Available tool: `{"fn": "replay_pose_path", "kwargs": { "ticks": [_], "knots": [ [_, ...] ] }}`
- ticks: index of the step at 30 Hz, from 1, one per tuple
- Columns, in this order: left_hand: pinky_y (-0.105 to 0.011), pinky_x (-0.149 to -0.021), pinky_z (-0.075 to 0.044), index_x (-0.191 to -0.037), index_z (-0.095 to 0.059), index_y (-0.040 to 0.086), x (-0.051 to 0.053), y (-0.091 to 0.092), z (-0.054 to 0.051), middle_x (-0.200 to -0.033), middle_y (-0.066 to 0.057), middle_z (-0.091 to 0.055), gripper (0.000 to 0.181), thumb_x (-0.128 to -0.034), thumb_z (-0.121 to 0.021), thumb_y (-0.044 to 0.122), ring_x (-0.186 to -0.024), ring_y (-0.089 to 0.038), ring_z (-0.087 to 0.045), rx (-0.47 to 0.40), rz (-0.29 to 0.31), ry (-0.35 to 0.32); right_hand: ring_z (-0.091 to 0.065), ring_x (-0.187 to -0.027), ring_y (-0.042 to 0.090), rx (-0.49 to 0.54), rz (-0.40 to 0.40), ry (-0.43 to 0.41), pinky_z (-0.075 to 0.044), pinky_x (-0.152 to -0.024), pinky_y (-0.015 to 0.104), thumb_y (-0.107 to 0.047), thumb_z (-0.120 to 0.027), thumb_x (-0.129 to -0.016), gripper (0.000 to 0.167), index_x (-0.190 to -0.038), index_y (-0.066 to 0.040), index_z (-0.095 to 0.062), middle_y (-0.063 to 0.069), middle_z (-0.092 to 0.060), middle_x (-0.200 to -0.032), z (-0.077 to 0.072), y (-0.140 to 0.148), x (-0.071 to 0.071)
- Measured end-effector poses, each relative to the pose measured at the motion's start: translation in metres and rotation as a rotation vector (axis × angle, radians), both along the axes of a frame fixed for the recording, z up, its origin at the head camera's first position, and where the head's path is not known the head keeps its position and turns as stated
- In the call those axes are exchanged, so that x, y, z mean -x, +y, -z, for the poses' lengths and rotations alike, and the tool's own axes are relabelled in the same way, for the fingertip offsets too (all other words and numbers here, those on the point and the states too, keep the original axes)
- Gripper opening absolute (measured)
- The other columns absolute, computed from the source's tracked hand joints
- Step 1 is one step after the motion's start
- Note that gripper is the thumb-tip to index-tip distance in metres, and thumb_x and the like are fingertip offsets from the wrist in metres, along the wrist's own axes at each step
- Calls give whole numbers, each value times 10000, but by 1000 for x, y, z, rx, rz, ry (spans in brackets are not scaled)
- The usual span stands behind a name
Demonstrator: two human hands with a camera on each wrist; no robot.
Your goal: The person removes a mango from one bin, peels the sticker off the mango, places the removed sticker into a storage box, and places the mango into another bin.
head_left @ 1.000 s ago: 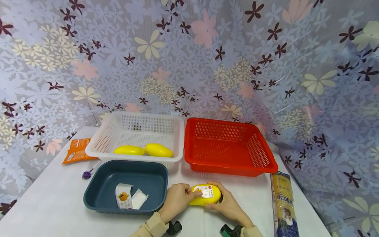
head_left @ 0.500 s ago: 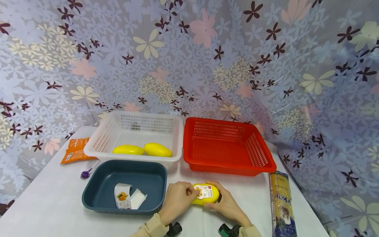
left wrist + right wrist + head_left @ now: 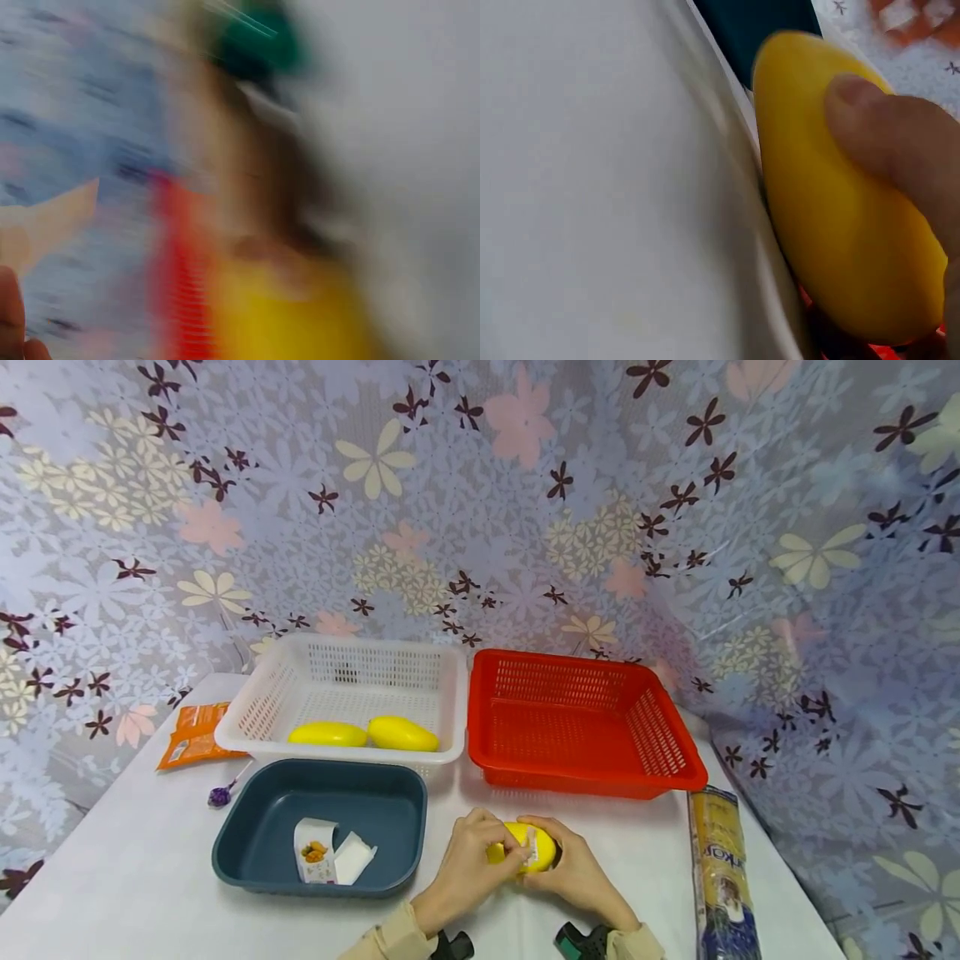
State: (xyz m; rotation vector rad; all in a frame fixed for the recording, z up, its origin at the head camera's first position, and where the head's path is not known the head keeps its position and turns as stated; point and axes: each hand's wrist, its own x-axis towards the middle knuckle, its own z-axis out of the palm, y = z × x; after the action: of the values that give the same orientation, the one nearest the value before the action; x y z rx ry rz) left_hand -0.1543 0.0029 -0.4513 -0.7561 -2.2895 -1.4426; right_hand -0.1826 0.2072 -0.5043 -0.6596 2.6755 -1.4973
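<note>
A smooth yellow mango point(image 3: 546, 852) lies on the white table, and my right hand point(image 3: 576, 870) grips its right end. In the right wrist view the thumb presses on the mango's side. My left hand point(image 3: 471, 858) is at the mango's left end, pinching a white printed sticker label point(image 3: 530, 842). The label is bent and lifted at its left side; whether its right part still sticks is hard to tell. In the left wrist view a pale flap of the label point(image 3: 56, 223) stands beside the fingertips point(image 3: 9, 307), and the mango is blurred.
Left of my hands stands a dark blue tub point(image 3: 262, 835) holding two scraps of label. Behind it a white basket point(image 3: 255, 727) holds two yellow mangoes. A red basket point(image 3: 555, 735), an orange packet point(image 3: 197, 735), a purple lollipop point(image 3: 220, 796) and a long yellow-and-blue packet point(image 3: 722, 877) surround them.
The label lay flat on the mango with my left fingers at its left edge. Now it is bent up and pulled to the right by my left hand. My right hand keeps its grip.
</note>
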Motion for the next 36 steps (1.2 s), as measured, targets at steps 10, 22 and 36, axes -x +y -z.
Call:
{"fn": "replay_pose_path", "kwargs": {
  "ticks": [10,22,36],
  "knots": [
    [-254,-853,-456,-792,-496,107,-2,-26,-48,-946,-56,-634,195,-787,-655,-6,-917,-178,-563,-175,190,356,-527,-1065,56,-47,64,-95,-410,-932,207,-250,-880,-676,706,-1305,-216,-563,-9,-610,-1246,-4,0,4],
    [-360,-914,-492,-972,-494,71,4,-53,-57,-936,-70,-619,211,-842,-605,-54,-899,-183,-599,-144,108,114,-532,-1168,154,-97,130,-157,-366,-1053,451,-291,-902,-625,773,-1313,-262,-552,-49,-599,-1305,-3,-6,-2],
    [-435,-966,-435,-1374,-295,68,7,-74,-72,-1026,-63,-699,564,-926,-635,111,-968,-162,-585,-47,63,-137,-510,-1215,220,-97,125,-189,-324,-1087,516,-272,-902,-634,790,-1333,-254,-534,4,-581,-1345,-6,-7,-2]
  ]
}}
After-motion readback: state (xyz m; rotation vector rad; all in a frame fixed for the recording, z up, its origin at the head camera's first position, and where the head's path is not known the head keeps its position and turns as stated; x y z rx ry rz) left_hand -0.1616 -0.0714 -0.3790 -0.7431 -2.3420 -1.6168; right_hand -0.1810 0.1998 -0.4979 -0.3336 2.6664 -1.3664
